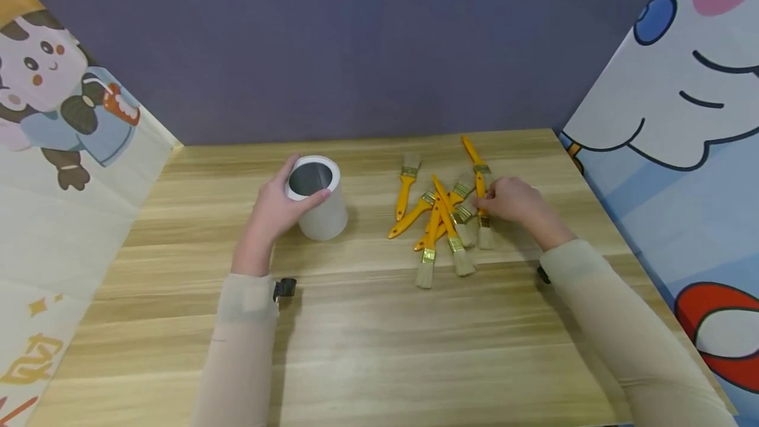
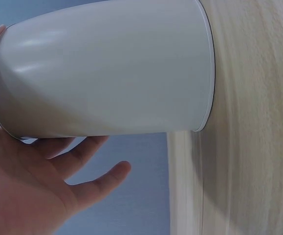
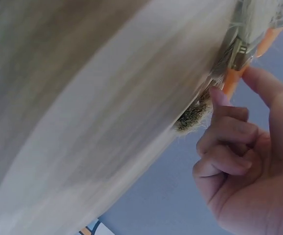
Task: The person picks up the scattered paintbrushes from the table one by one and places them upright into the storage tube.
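A white cylindrical container (image 1: 323, 216) with an open, dark inside stands upright on the table. My left hand (image 1: 274, 206) holds it at the rim, thumb on the near side and fingers round the far left; the left wrist view shows the container's smooth wall (image 2: 107, 73). To the right lies a loose pile of paintbrushes (image 1: 433, 223) with yellow-orange handles and pale bristles. At the pile's right side my right hand (image 1: 516, 201) pinches one paintbrush (image 1: 485, 237) by its handle between thumb and index finger. Its orange handle (image 3: 230, 82) shows between those fingertips in the right wrist view.
One paintbrush (image 1: 471, 150) lies behind the right hand, another paintbrush (image 1: 406, 183) at the pile's back left. A dark wall (image 1: 367, 51) borders the wooden table (image 1: 379, 348) at the back. Cartoon-printed panels stand at left and right.
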A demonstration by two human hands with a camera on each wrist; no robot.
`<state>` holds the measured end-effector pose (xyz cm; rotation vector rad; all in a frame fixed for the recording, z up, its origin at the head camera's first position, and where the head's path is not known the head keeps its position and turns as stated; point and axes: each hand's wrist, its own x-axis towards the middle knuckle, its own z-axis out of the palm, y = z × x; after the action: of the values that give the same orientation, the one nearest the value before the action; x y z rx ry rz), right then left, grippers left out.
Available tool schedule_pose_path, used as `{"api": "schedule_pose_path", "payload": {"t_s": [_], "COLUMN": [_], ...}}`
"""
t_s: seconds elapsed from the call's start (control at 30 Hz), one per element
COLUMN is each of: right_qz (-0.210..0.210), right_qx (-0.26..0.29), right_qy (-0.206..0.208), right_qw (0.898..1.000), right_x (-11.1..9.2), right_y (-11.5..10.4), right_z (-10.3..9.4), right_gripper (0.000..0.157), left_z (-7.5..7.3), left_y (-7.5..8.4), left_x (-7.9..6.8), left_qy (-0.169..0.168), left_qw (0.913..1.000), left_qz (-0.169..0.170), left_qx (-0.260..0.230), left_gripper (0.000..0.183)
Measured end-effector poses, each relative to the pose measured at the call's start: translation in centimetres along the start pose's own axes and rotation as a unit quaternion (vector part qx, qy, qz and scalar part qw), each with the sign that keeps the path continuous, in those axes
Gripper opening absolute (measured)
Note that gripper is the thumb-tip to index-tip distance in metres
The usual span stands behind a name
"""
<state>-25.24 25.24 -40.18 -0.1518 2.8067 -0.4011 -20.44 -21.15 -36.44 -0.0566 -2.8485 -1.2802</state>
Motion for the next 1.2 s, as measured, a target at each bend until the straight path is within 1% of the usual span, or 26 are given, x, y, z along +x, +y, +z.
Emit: {"api": "schedule_pose_path", "payload": {"t_s": [0.1,0.2,0.4,0.5,0.57,0.8,0.87,1.0,1.1,1.2], "right_qz": [0.001,0.004,-0.006,-0.010,-0.017,-0.077,-0.080,-0.062,-0.054,-0.062], "right_qx": [-0.002,-0.001,-0.001,0.003,0.003,-0.006,-0.013,-0.025,-0.034,-0.043], "right_qy": [0.005,0.005,0.024,0.022,0.022,0.017,0.017,0.013,0.003,0.006], "right_qw": [1.000,1.000,1.000,1.000,1.000,0.997,0.997,0.998,0.998,0.997], "right_x": [-0.1,-0.2,-0.6,-0.8,-0.9,-1.2,-1.3,-1.8,-2.7,-3.7], "right_y": [-0.1,-0.3,0.0,0.2,0.5,1.2,1.4,2.1,2.8,3.6], "right_z": [-0.1,-0.1,-0.3,-0.3,-0.2,0.4,0.5,0.6,0.5,0.5], "right_gripper": [0.055,0.052,0.034,0.030,0.030,0.029,0.032,0.040,0.044,0.047], "left_z": [-0.1,-0.2,-0.4,-0.3,-0.2,-0.1,-0.1,-0.1,-0.1,0.0], "left_y": [-0.1,-0.1,-0.1,-0.2,-0.4,-0.5,-0.4,-0.1,0.2,0.4], "left_x": [0.1,0.1,0.0,-0.1,-0.2,-0.2,-0.2,0.0,0.0,-0.1], "left_qy": [0.008,0.009,0.007,0.006,0.007,0.006,0.006,0.003,-0.001,-0.005], "left_qw": [1.0000,0.9999,1.0000,1.0000,1.0000,0.9999,0.9999,1.0000,1.0000,1.0000], "left_qz": [0.006,0.005,0.003,0.005,0.006,0.009,0.010,0.006,0.004,0.003], "left_qx": [0.000,0.000,0.000,0.001,-0.001,-0.003,-0.002,0.004,0.006,0.005], "left_gripper": [0.108,0.108,0.109,0.108,0.108,0.109,0.109,0.109,0.109,0.109]}}
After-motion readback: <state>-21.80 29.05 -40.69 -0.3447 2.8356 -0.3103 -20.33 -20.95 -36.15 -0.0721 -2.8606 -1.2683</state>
